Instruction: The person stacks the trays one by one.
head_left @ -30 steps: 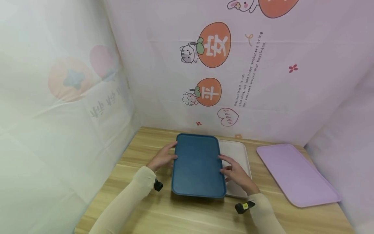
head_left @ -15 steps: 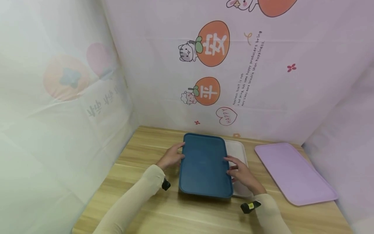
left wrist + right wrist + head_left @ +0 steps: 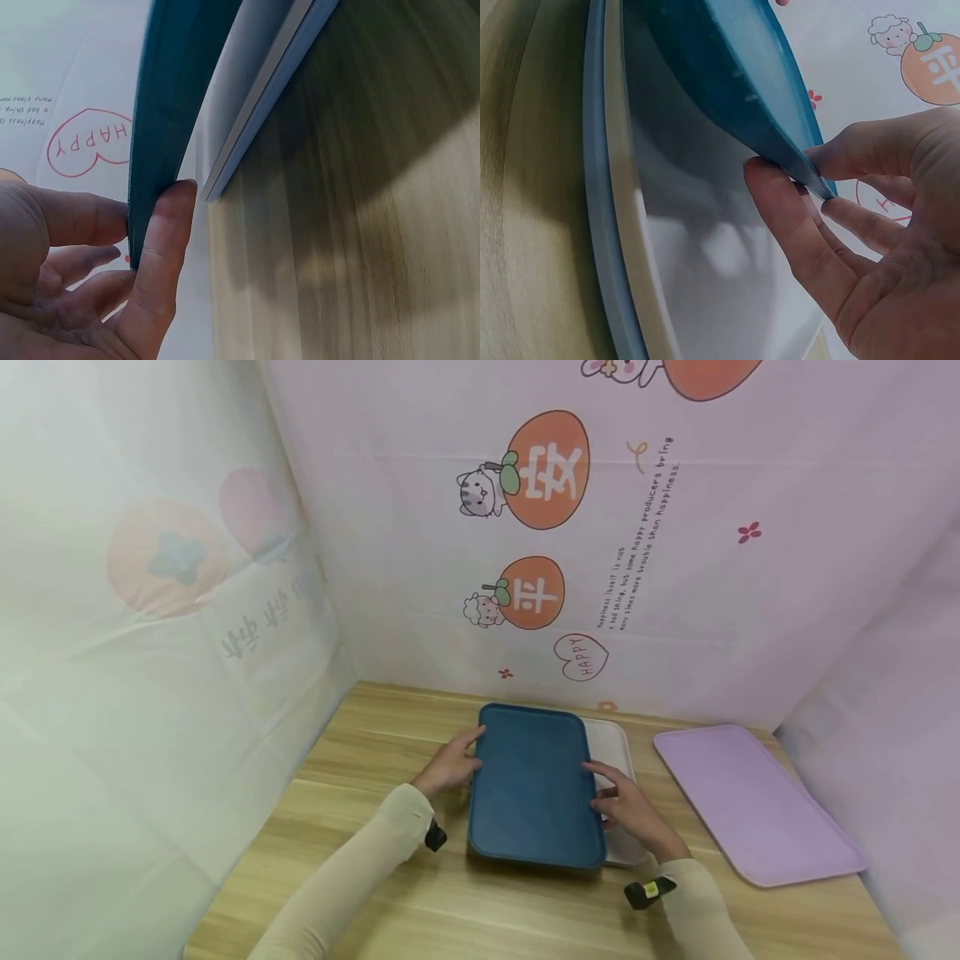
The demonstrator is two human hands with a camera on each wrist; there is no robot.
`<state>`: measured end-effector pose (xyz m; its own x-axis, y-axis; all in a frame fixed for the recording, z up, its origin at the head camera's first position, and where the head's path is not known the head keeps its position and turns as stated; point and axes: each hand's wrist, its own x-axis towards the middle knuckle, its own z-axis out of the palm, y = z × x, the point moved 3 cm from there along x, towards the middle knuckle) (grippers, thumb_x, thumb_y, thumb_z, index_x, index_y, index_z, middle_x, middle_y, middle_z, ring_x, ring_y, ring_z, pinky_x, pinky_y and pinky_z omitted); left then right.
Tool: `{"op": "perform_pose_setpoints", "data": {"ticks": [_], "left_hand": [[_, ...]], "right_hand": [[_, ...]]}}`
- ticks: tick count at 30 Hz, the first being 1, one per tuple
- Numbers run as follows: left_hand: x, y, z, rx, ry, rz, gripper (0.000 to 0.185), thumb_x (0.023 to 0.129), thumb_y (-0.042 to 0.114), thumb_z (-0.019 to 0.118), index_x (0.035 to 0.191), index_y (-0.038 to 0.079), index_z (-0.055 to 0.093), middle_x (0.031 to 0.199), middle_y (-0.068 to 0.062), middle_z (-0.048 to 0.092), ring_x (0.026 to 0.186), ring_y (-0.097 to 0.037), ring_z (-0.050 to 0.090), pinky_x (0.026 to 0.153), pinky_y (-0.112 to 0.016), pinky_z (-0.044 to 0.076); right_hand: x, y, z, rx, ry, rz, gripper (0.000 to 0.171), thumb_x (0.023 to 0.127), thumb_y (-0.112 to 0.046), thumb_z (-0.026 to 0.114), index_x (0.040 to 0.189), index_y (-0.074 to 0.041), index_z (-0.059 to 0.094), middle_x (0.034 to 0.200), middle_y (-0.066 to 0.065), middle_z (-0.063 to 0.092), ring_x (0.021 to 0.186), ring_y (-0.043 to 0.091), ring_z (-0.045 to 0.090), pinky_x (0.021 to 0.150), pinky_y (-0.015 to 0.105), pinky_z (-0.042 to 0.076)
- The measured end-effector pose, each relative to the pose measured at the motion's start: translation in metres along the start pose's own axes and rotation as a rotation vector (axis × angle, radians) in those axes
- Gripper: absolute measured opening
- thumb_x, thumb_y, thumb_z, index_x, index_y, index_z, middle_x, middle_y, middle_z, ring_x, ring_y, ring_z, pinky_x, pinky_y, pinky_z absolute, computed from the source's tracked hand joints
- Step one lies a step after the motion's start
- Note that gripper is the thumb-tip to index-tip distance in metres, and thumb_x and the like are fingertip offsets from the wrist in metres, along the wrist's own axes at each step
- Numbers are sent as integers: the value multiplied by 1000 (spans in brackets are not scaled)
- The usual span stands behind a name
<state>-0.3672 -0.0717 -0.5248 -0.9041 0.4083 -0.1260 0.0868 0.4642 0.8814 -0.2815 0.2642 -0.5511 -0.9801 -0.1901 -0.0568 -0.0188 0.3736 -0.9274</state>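
shifted a little to the right since the first head frame, the blue tray [image 3: 536,789] now covers more of the white tray [image 3: 611,745], and both hands have travelled with it; the white tray and the purple tray [image 3: 757,806] lie where they did. directly below the blue tray is the white one, on the wooden table [image 3: 382,727], its right part and far right corner showing; in the right wrist view a bluish-grey edge [image 3: 598,187] runs under its cream rim, though whether that belongs to another tray i cannot tell. well apart to the right lies the purple tray, its long axis slanting from far left to near right. printed cloth [image 3: 420,585] rises just behind the far table edge, near the far end of the blue tray, and plain-looking cloth hangs to either side. the blue tray is held face up above the white one, a gap showing in both wrist views, its long axis running from the person toward the back cloth, with one short end facing each. the left hand [image 3: 450,767] pinches its left rim and the right hand [image 3: 632,812] pinches its right rim, digits on both faces.
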Motion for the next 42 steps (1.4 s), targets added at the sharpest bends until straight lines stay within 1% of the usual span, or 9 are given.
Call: {"op": "perform_pose_setpoints", "data": {"ticks": [4,7,12,17,24,29,32,36,42], "left_hand": [[2,2,5,20,-1,2,74,107,1,57,173,22,32,173,-23,38,55,-12,52,69,-40,66],[5,3,9,21,-4,0,73,108,2,57,173,22,32,174,-24,37,54,-11,53,67,-37,65],[12,1,15,29,-15,-12,73,109,3,57,174,23,31,176,-22,35,55,-13,54,69,-37,65],[18,0,20,46,-15,-19,72,109,3,57,173,23,32,175,-20,36,57,-17,57,67,-37,64],[25,0,27,32,-22,0,73,107,0,56,173,20,34,173,-21,40,56,-14,55,62,-33,61],[26,2,31,5,-24,7,72,105,-1,56,172,18,35,174,-22,38,56,-15,54,65,-38,63],[29,2,33,4,-25,5,72,105,-1,57,172,19,36,176,-19,36,57,-17,56,63,-37,62],[36,0,39,15,-26,1,72,105,0,58,171,20,37,177,-18,35,57,-19,59,56,-30,58],[38,0,47,12,-29,5,71,105,-1,59,170,17,39,175,-21,36,59,-21,61,55,-29,57]], "right_hand": [[-2,2,-4,-15,13,26,71,100,5,63,167,-10,43,153,32,45,108,31,62,69,41,67],[-4,3,-8,-28,22,44,71,101,4,63,167,-13,43,150,33,48,110,32,63,71,41,67],[-8,4,-13,-37,21,44,71,101,4,62,168,-11,41,155,35,45,113,35,64,73,44,68],[-8,7,-16,-34,22,44,71,101,5,62,167,-9,41,160,34,40,113,35,64,73,44,68],[-8,12,-21,-55,34,56,70,101,5,62,167,-9,42,159,34,43,107,31,66,72,42,67],[-11,13,-24,-57,40,56,71,101,6,63,167,-8,41,140,34,55,101,28,66,71,42,67],[-12,13,-26,-73,46,60,71,100,8,63,167,-7,41,125,31,61,97,27,67,70,41,66],[-11,14,-28,-128,59,62,71,98,11,64,165,-4,43,115,28,65,89,25,67,65,39,65],[-11,19,-31,-197,81,72,73,95,12,65,163,-3,44,94,20,67,69,24,65,58,36,61]]}}
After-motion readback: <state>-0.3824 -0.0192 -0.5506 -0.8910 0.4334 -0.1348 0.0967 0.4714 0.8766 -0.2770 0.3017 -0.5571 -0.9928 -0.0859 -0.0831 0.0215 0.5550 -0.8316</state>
